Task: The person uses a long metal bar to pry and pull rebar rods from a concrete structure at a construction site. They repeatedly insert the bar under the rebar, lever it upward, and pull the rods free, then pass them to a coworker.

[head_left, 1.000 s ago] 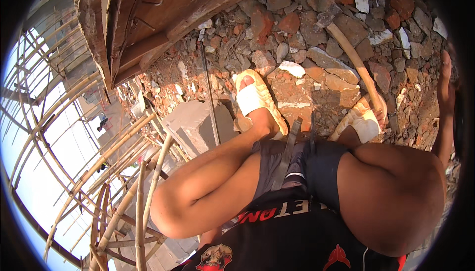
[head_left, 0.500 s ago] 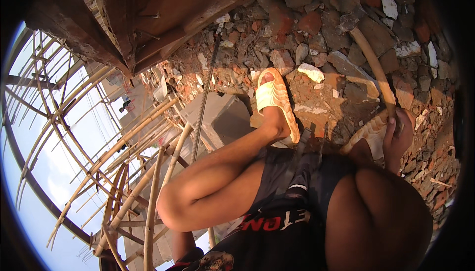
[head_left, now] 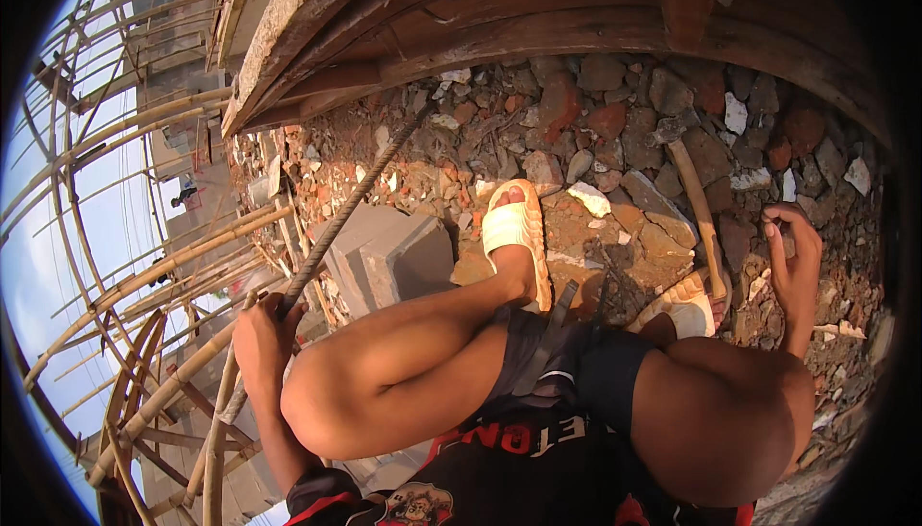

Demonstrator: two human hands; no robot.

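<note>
In my left hand [head_left: 265, 339] is a long ribbed steel bar [head_left: 341, 219], with the fingers wrapped round it beside my left knee. The bar slants from my hand up to the rubble by the wooden panel. My right hand [head_left: 795, 262] is held out over the rubble at the right, its fingers loosely curved and apart with nothing in them. Close by on its left, a hammer [head_left: 699, 204] lies on the stones, its head away from me and the wooden handle's end near my right sandal [head_left: 687, 307]. My left sandal [head_left: 514, 233] rests on the rubble.
A large brown wooden panel [head_left: 576, 31] leans across the far side. Broken bricks and stones [head_left: 615, 122] cover the ground. A grey concrete block [head_left: 379, 247] sits left of my left foot. Bamboo scaffolding [head_left: 144, 267] stands at the left, against the sky.
My right hand has let go of the hammer and moved slightly right; the hammer now lies on the stones. My left hand has come into view, gripping the steel bar. The view has shifted.
</note>
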